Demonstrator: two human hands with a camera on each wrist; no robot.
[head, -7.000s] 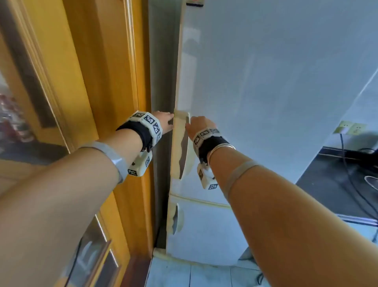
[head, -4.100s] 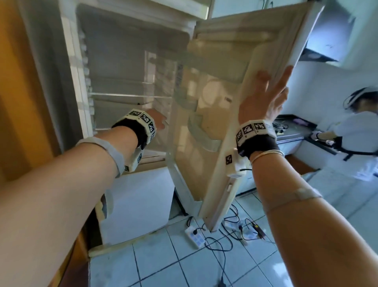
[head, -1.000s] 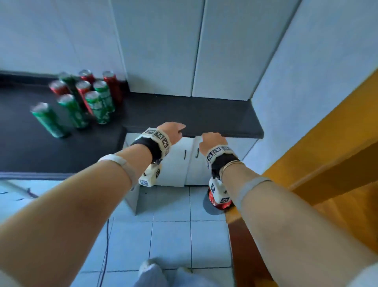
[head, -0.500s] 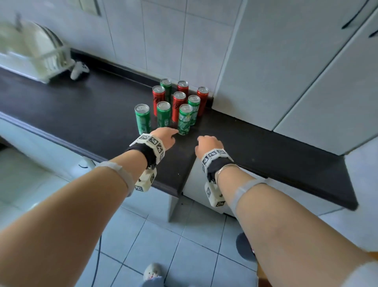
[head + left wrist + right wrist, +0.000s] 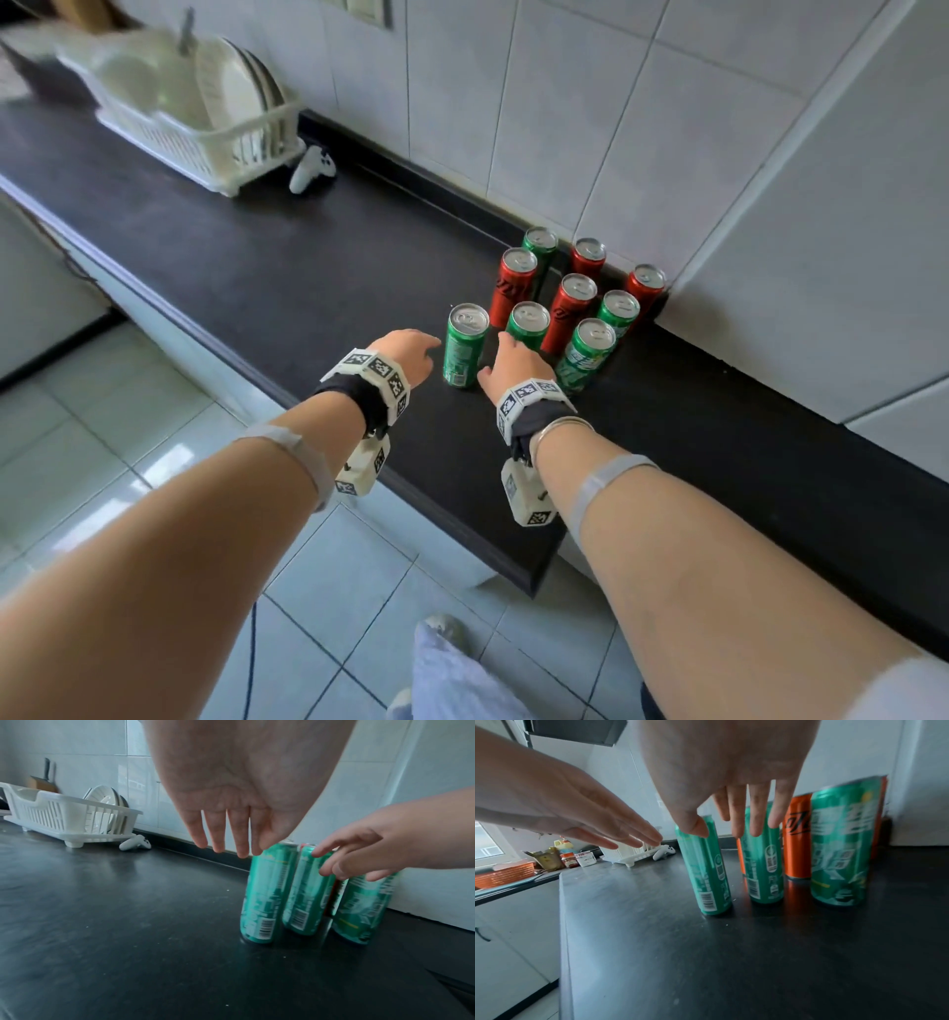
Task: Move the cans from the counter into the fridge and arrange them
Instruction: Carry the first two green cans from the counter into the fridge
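Several slim cans, green and red, stand in a cluster on the black counter (image 5: 267, 267) by the tiled wall. The nearest is a green can (image 5: 464, 345) (image 5: 267, 894) (image 5: 706, 868) at the front left. A second green can (image 5: 529, 325) (image 5: 763, 858) stands just right of it, and a third green can (image 5: 585, 354) (image 5: 844, 845) at the front right. My left hand (image 5: 411, 354) (image 5: 228, 833) hovers open just left of the nearest can, touching nothing. My right hand (image 5: 513, 362) (image 5: 736, 815) reaches between the front cans, fingers straight and spread. The fridge is out of view.
A white dish rack (image 5: 205, 128) with plates stands at the counter's far left, a white game controller (image 5: 310, 167) beside it. The counter's front edge (image 5: 436, 493) runs under my wrists. White cabinet panels (image 5: 821, 231) rise right of the cans. Tiled floor lies below.
Over the last seconds the fridge door was pulled open, then I turned to the counter. In the last half second both hands moved forward up to the front green cans.
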